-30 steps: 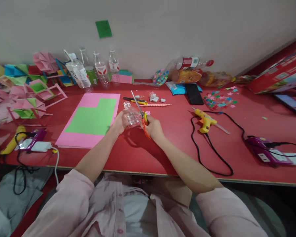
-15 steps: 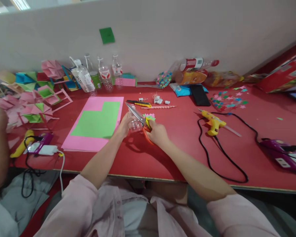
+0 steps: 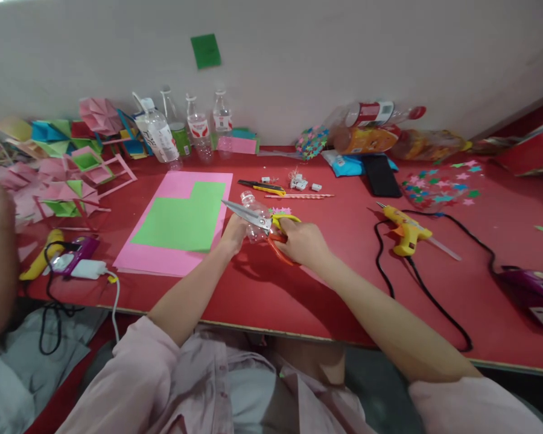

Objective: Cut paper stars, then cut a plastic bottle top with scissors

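My right hand (image 3: 305, 240) grips the yellow and orange handles of a pair of scissors (image 3: 253, 216). The blades point left and pass over a clear plastic bottle piece (image 3: 256, 232), whose neck faces away from me. My left hand (image 3: 235, 234) holds this piece from its left side; its fingertips are partly hidden behind the plastic and the blades. Just beyond my right hand lie small pink and green paper stars (image 3: 280, 211). A yellow and black utility knife (image 3: 266, 188) and a striped straw (image 3: 298, 196) rest farther back.
Pink paper (image 3: 151, 265) with a green sheet (image 3: 181, 223) lies left. A yellow glue gun (image 3: 407, 232) with a looping black cord lies right. Bottles (image 3: 200, 129) stand along the wall. Another person's arm (image 3: 0, 265) is at the far left, near folded paper crafts (image 3: 67, 196).
The scissors have turned flatter and their handles have moved right with my right hand. More of the bottle piece, including its neck, now shows. The camera view has shifted slightly.
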Demonstrator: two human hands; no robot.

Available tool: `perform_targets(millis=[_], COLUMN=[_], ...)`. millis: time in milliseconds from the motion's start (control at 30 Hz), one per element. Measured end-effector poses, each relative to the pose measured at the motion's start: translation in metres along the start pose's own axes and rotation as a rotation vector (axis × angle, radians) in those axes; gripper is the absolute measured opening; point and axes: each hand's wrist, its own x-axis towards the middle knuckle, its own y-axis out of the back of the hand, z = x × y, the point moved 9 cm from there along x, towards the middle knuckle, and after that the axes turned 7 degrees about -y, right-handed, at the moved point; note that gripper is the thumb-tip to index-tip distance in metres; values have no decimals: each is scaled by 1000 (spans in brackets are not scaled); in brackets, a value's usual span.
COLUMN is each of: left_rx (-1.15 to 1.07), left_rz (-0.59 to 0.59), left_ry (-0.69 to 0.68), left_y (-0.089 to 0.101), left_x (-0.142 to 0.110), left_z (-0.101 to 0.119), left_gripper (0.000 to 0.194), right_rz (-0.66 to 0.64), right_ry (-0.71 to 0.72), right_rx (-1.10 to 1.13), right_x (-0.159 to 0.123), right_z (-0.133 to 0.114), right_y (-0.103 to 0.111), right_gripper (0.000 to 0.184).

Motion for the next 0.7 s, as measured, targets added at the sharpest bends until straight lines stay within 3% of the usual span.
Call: perform_targets(millis=[200,333,467,700], left_rx=[92,-5,-110,-238], left_rz=[23,112,224,325], left_ry=[-8,-29,-41,-115], left_y=[-1,10,25,42], left_x=[-6,-3,2,21], left_z=[-3,4,21,52], left_gripper=[26,21,14,8], right_rz=[-51,-76,-274,-592], right_ry=[-16,-133,-209,-129], right_rx=[67,476,944,933], right_x=[-10,-15,-23,-42], right_z=[4,18,18,1], right_y=[-16,-14,-16,-31], right_gripper=[18,36,52,54])
